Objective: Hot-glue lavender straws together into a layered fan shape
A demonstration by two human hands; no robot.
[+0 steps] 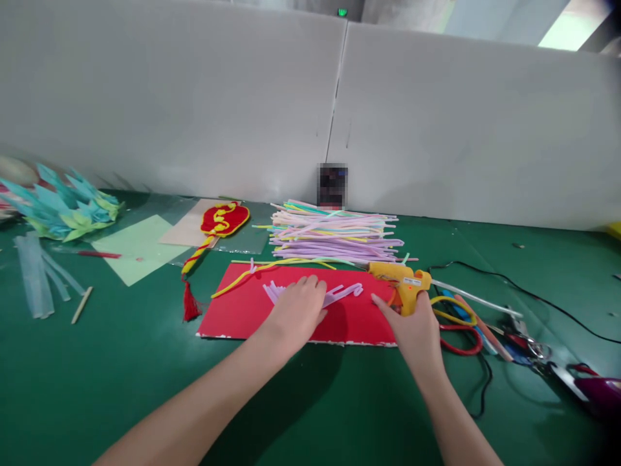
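Head view of a green tabletop with two bare forearms reaching forward over it. The left hand is laid flat, its fingers slightly apart and pressed down on a few lilac pipe cleaners, which lie on a red sheet under the palm. The right hand is closed around the handle of a yellow glue gun; its fingers are clamped on the grip, and the nozzle is pointed left, towards the left hand's fingertips. A yellow pipe cleaner is seen just beyond the left fingers, across the sheet's far edge. Further beyond both sets of fingers, a pile of pastel pipe cleaners is stacked against a white partition. Left of the left fingers, a red ornament with a twisted cord and tassel is laid out. Well apart to the left, teal paper leaves, clear glue sticks and a wooden stick are scattered. Right of the right fingers, a black cable is trailed across the tabletop.
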